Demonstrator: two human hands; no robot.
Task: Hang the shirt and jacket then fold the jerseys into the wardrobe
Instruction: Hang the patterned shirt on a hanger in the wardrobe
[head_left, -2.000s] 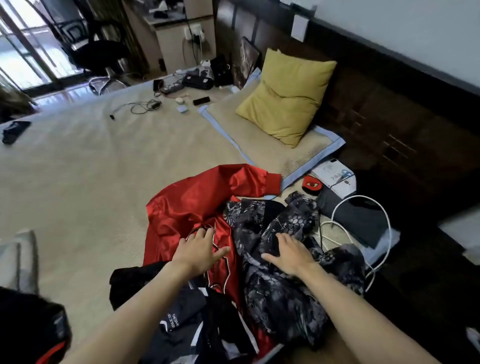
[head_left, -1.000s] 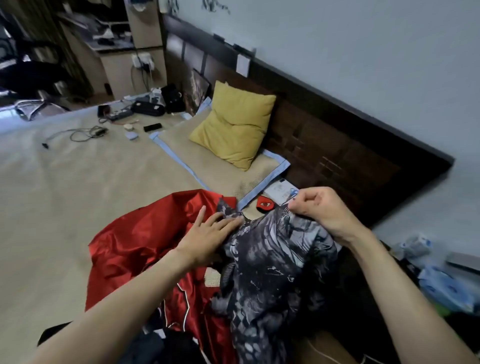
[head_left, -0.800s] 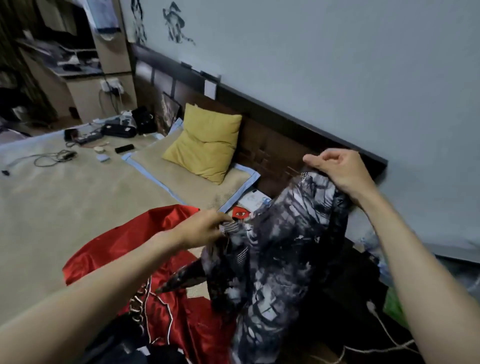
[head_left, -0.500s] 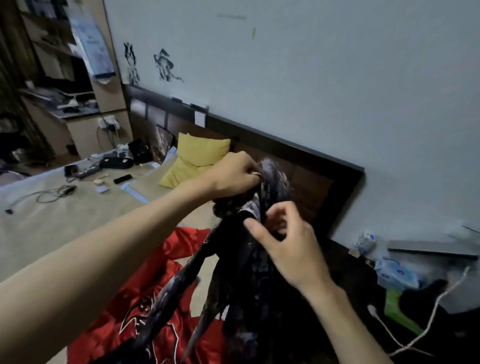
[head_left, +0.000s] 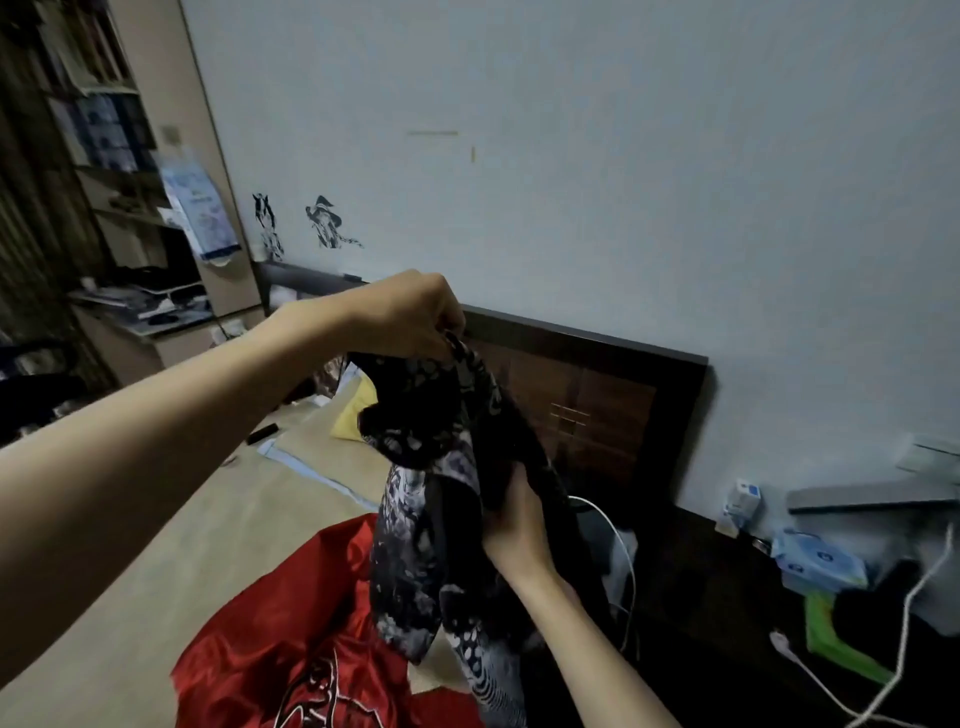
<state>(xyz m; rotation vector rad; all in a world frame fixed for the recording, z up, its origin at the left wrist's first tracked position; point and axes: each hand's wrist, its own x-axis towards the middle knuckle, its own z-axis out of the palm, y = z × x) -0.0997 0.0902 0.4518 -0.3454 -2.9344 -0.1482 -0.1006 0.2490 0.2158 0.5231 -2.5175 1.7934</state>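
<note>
The shirt (head_left: 441, 499) hangs bunched and twisted above the bed (head_left: 156, 519), so it could slip free or go onto a hanger crooked if the collar is not found first; its trailing end may also drag the red jacket (head_left: 280, 649) lying beneath it. The left hand (head_left: 405, 317) pinches the top edge with curled fingers, carrying the weight. The right hand (head_left: 514, 519) reaches up into the folds lower down, fingers hidden in cloth, seemingly gripping it.
</note>
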